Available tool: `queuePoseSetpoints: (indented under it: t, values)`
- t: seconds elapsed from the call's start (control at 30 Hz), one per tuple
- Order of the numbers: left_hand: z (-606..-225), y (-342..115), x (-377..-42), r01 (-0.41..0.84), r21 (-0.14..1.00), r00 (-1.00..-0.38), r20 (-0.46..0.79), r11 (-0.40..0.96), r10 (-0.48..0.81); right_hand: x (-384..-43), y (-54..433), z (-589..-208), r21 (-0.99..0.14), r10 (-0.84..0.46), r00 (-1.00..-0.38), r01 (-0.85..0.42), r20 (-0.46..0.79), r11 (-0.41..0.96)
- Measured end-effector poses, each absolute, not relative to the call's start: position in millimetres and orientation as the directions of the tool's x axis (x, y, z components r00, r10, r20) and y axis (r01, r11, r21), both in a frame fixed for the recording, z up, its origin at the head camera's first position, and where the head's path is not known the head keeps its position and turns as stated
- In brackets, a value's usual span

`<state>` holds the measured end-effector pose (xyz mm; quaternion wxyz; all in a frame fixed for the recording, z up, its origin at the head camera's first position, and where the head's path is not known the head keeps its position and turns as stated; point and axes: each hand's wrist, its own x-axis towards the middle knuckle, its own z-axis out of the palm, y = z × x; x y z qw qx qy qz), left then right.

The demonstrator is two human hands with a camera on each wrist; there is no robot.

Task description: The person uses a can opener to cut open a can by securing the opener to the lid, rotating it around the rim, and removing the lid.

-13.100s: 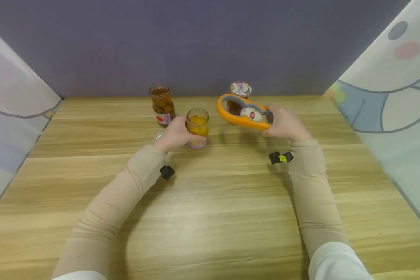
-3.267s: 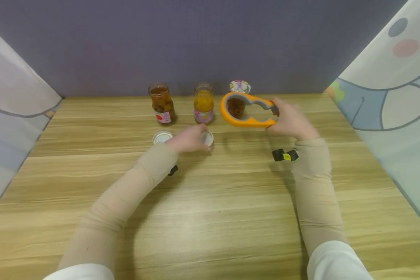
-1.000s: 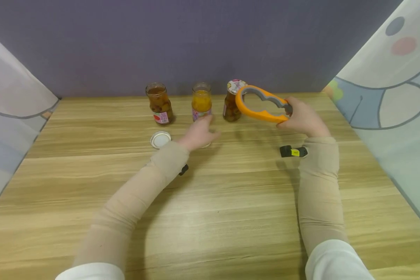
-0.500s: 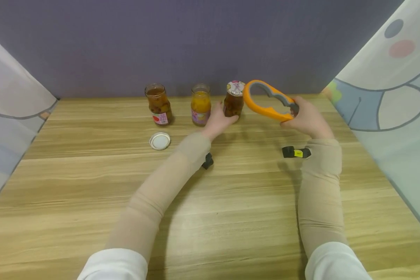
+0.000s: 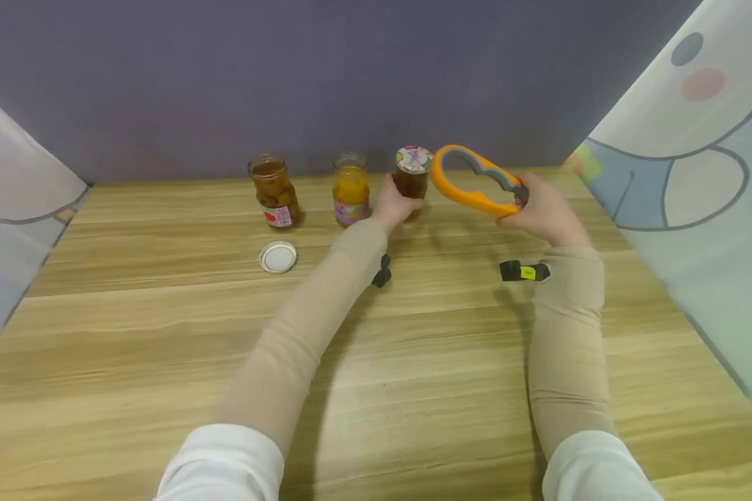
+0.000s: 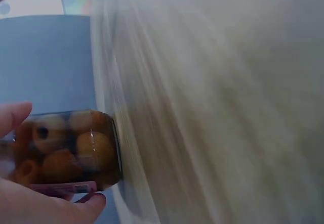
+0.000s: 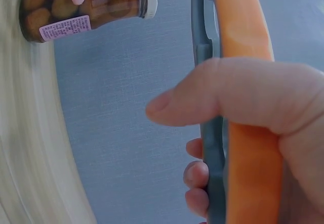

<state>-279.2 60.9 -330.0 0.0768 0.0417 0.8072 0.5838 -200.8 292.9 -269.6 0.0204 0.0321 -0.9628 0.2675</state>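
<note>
In the head view my left hand [image 5: 393, 207] grips a lidded glass jar of brown fruit [image 5: 411, 184] by its body. Its printed lid [image 5: 413, 159] faces up. Round fruit shows through the jar [image 6: 93, 150] in the left wrist view, thumb and fingers on either side. Whether its base touches the table I cannot tell. To the right, my right hand [image 5: 548, 212] holds an orange and grey jar opener [image 5: 476, 202] by its handle end, raised above the table. The opener's looped end is beside the lid, apart from it.
A lidless jar of brown fruit [image 5: 274, 191] and a lidless jar of yellow fruit [image 5: 351, 191] stand left of the gripped jar. A loose lid [image 5: 278, 257] lies on the wooden table [image 5: 376, 417]. A grey wall panel [image 5: 351, 83] rises behind.
The yellow jar went from my left hand to the back row. My left hand left a second lid, now out of sight, and moved right onto the lidded jar. The opener shifted right.
</note>
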Motion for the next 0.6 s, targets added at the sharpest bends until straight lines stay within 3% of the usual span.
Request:
queuePoseSetpoints:
  t: [0.6]
  values:
    - [-334.6, 67.3, -289.3, -0.118, 0.956, -0.979, -0.156, 0.267, 0.128, -197.3, 299.4, -274.5, -0.502, -0.074, -0.996, -0.093, 0.057, 0.86]
